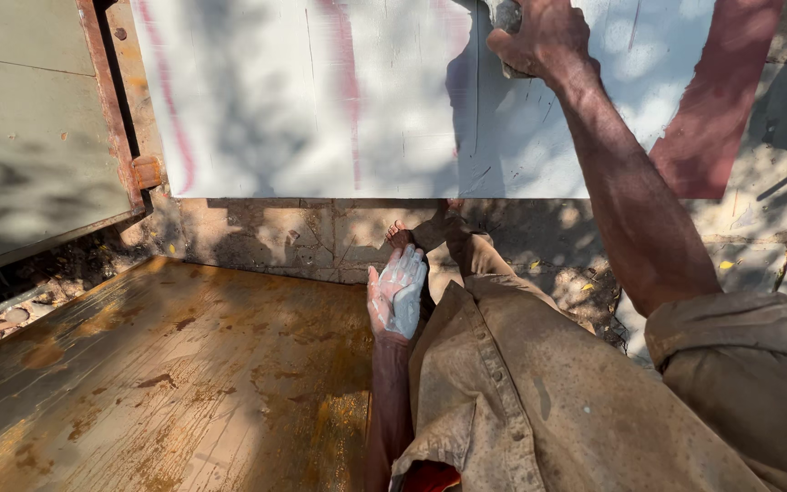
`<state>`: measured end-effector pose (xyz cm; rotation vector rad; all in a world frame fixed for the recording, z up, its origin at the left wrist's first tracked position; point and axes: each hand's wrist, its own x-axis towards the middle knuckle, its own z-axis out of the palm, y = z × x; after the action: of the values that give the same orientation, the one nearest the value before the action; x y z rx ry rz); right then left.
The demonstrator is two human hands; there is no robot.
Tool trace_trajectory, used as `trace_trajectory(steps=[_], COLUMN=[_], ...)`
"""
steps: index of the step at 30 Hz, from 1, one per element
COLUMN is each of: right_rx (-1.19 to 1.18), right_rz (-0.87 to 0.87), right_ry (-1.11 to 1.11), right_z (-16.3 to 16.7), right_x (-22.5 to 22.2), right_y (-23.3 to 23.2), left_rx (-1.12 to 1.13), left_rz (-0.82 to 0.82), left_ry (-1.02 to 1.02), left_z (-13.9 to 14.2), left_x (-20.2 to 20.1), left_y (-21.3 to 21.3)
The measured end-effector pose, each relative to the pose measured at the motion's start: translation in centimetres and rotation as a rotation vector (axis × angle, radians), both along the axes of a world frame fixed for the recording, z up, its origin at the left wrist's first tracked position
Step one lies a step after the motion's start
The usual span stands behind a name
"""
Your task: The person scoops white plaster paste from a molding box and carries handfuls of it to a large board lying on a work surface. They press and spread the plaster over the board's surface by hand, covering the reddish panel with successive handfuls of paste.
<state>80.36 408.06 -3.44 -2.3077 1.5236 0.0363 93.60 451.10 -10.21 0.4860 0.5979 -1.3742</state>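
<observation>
Right hand (544, 38): raised to the white-painted wall panel (393, 100), fingers clenched round a small grey pad (505, 15), mostly hidden, at the frame's top edge.
Pad handling: likely light and stiff enough to press flat; best gripped across its back, judging by the clench.
Left hand (396, 293): hangs low, fingers released, coated in white paste, holding nothing.
Underfoot: rust-stained wooden platform (166, 374).
</observation>
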Motion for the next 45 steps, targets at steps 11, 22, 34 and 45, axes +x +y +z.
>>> trace_trajectory(steps=[11,22,34,45], right_rx=[0.31,1.031,0.384,1.293], right_rz=[-0.042,-0.424,-0.05,-0.499], right_ry=[0.048,-1.657,-0.55,-2.269], right_z=[2.0,11.4,11.1,4.7], right_x=[-10.5,-19.7,-10.7,-12.7], right_y=[29.6,34.9,35.0,34.2], left_rx=[-0.065,-0.491,-0.458,-0.372], left_rz=[-0.439,-0.459,0.009,-0.128], left_ry=[0.091,0.307,-0.159,0.035], left_z=[-11.0,3.7,15.2,12.0], left_x=[-9.2,-11.1,-4.1,-3.7], left_y=[-2.9,-9.0,-11.5,-10.5])
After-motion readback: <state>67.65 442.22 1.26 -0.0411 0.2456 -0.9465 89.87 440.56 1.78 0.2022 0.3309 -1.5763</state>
